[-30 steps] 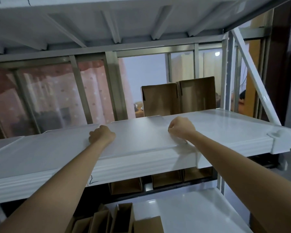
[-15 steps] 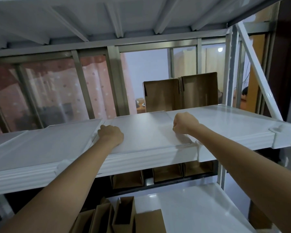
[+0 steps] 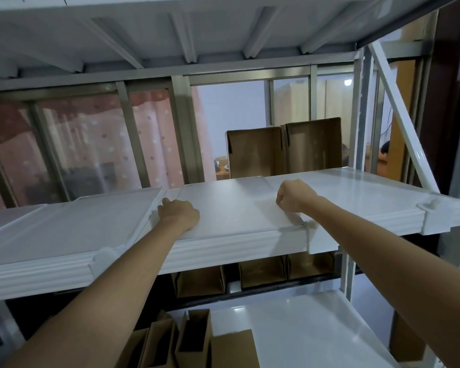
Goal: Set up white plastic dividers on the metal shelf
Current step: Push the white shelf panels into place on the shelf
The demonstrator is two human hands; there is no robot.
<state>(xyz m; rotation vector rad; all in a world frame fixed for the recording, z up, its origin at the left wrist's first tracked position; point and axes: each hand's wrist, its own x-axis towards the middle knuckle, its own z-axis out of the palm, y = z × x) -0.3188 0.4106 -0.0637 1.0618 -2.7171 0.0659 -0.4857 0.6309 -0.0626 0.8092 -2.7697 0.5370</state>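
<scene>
Left hand (image 3: 179,212) sits knuckles-up on the left edge of the white plastic sheet (image 3: 231,205), fingers curled under, prob gripping that edge tho can't tell for sure. Right hand (image 3: 294,195) is fisted on the sheet's right side, looks like pinching it. Sheet lies flat on the metal shelf (image 3: 369,192), beside another sheet (image 3: 72,224) w/ a thin gap, likely being nudged square. Cardboard boxes (image 3: 284,150) stand behind.
</scene>
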